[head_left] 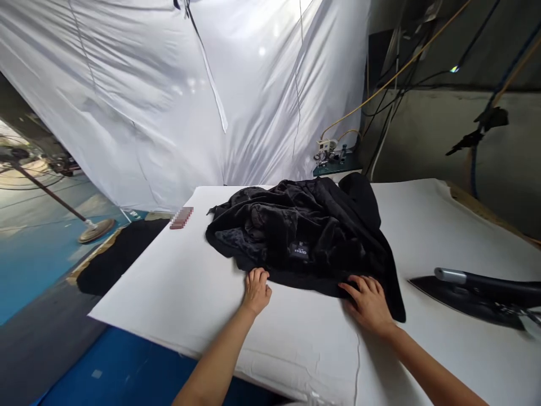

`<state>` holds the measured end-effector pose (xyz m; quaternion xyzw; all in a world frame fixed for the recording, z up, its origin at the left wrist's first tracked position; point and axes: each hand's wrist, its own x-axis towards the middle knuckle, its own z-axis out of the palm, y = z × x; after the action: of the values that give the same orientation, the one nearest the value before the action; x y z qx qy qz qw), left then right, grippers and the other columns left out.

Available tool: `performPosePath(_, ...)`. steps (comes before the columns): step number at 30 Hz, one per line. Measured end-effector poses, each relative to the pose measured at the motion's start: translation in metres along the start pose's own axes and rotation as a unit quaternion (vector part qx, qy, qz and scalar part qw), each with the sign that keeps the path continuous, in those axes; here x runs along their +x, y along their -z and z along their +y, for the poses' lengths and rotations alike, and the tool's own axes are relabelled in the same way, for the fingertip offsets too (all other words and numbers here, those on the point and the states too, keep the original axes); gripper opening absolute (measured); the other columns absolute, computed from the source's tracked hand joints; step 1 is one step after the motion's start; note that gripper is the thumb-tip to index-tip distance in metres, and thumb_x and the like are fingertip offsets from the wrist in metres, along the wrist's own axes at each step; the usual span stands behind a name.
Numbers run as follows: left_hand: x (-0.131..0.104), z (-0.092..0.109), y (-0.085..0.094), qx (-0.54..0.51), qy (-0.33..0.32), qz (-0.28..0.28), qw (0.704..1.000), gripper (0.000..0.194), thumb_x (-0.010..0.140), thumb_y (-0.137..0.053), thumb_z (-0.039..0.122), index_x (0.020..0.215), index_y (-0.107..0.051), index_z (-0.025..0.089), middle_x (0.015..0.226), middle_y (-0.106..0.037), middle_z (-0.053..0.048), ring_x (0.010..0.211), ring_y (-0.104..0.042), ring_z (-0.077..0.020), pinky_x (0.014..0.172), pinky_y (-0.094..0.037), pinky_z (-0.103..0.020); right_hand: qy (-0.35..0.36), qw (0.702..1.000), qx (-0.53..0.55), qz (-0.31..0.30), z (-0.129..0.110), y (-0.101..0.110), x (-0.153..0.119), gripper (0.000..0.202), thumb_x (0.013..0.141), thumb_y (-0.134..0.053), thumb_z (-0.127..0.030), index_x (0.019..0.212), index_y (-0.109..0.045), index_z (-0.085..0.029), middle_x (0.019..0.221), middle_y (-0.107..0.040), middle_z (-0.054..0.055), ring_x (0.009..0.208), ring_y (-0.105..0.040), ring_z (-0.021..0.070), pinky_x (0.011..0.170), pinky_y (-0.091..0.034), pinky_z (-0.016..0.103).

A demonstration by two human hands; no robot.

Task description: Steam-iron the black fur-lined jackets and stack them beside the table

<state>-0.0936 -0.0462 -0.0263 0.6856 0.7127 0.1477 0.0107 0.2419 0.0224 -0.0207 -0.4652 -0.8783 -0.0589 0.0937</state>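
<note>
A black furry garment [291, 225] lies spread on the white table [181, 293], its lining up and a dark label [300, 250] near the middle of its front part. At the garment's near edge, left of the label, my left hand [256, 290] has its fingertips on the black border, fingers bent and close together. My right hand [368, 301] rests farther right on the same edge, thumb and fingers apart, fingertips on the fabric. The undersides of both hands are hidden.
A black iron [473, 293] rests on the table at the right. A reddish pixelated item [181, 217] is at the back left. White sheeting [169, 101] hangs behind the table. Dark cloth [127, 256] lies to the left. Cables hang at the back right.
</note>
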Motion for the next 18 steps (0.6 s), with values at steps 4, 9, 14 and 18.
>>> performPosePath(4, 0.013, -0.024, 0.016, 0.067, -0.01, -0.028, 0.997, 0.051, 0.071, -0.042, 0.0, 0.115, -0.05, 0.027, 0.115, -0.048, -0.005, 0.114, -0.035, -0.0195, 0.099, -0.024, -0.043, 0.019, 0.999, -0.026, -0.02, 0.0, 0.003, 0.01, 0.058, 0.069, -0.043, -0.006, 0.118, -0.055, -0.034, 0.112, -0.057, 0.005, 0.102, -0.048, 0.0226, 0.088, -0.036, 0.041)
performPosePath(9, 0.023, -0.034, 0.034, 0.134, -0.005, -0.05, 0.99, 0.035, 0.082, -0.036, 0.009, 0.103, -0.056, 0.029, 0.1, -0.054, -0.005, 0.104, -0.043, -0.0202, 0.097, -0.02, -0.051, -0.009, 0.999, -0.035, -0.037, 0.016, -0.013, 0.006, 0.065, 0.07, -0.035, -0.004, 0.124, -0.048, -0.038, 0.131, -0.046, 0.001, 0.124, -0.034, 0.0252, 0.093, -0.034, 0.046)
performPosePath(14, 0.015, -0.044, 0.044, 0.157, 0.037, -0.199, 0.967, 0.033, 0.082, -0.034, 0.009, 0.101, -0.056, 0.023, 0.091, -0.058, -0.007, 0.085, -0.055, -0.0175, 0.09, -0.032, -0.044, -0.01, 0.998, 0.024, -0.054, 0.01, -0.023, -0.023, 0.076, 0.06, -0.032, -0.001, 0.129, -0.043, -0.032, 0.137, -0.039, -0.001, 0.131, -0.021, 0.0218, 0.1, -0.025, 0.049)
performPosePath(18, 0.022, -0.042, 0.052, 0.126, 0.033, -0.318, 0.939, 0.038, 0.069, -0.05, 0.007, 0.104, -0.056, 0.021, 0.102, -0.055, -0.01, 0.095, -0.052, -0.0236, 0.08, -0.039, -0.039, -0.062, 0.993, 0.085, -0.047, 0.001, -0.009, -0.025, 0.059, 0.061, -0.035, -0.005, 0.11, -0.06, -0.026, 0.127, -0.05, 0.002, 0.125, -0.033, 0.0223, 0.099, -0.029, 0.045)
